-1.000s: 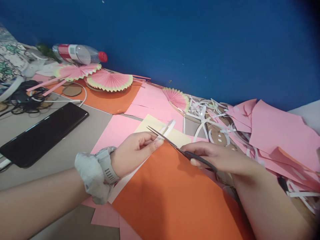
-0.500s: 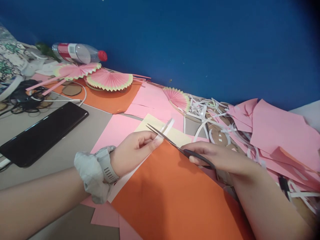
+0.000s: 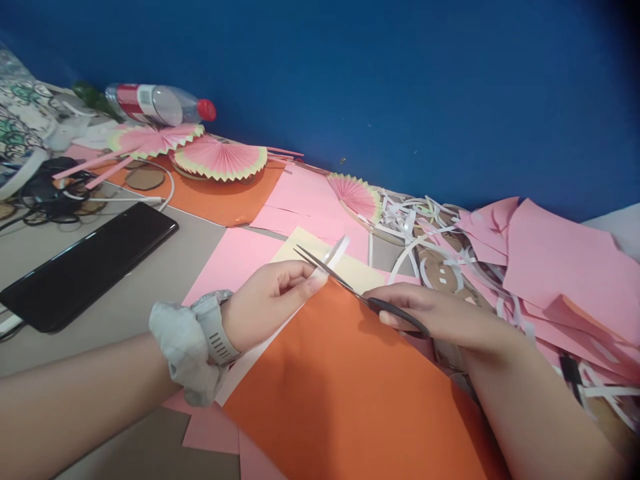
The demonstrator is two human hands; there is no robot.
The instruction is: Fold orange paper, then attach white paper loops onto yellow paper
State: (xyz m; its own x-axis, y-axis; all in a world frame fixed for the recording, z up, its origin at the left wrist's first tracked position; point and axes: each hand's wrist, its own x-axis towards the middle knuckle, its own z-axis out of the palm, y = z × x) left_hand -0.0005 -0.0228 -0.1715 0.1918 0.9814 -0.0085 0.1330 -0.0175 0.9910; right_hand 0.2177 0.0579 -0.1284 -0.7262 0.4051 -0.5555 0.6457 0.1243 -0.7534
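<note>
My right hand [image 3: 425,310] grips dark-handled scissors [image 3: 397,317], whose slim blades point up and left across a narrow white strip. Between thumb and fingers, my left hand [image 3: 277,297] pinches that white strip of paper [image 3: 336,257], its free end curling upward past the blades. Beneath both hands lies a large orange sheet of paper [image 3: 360,380]; its top corner reaches my left thumb. A pale yellow sheet [image 3: 300,241] and a pink sheet [image 3: 225,257] show from under the hands. Whether the blades touch the strip is hard to tell.
A black phone [image 3: 95,263] and tangled cables [image 3: 47,193] lie at left. Pink pleated fans [image 3: 220,160] and a plastic bottle [image 3: 155,105] line the blue wall [image 3: 380,87]. White paper scraps [image 3: 415,220] and pink sheets [image 3: 565,260] are heaped at right.
Almost nothing differs. The view has shifted very slightly, while both hands, the scissors and the strip keep the same positions relative to each other.
</note>
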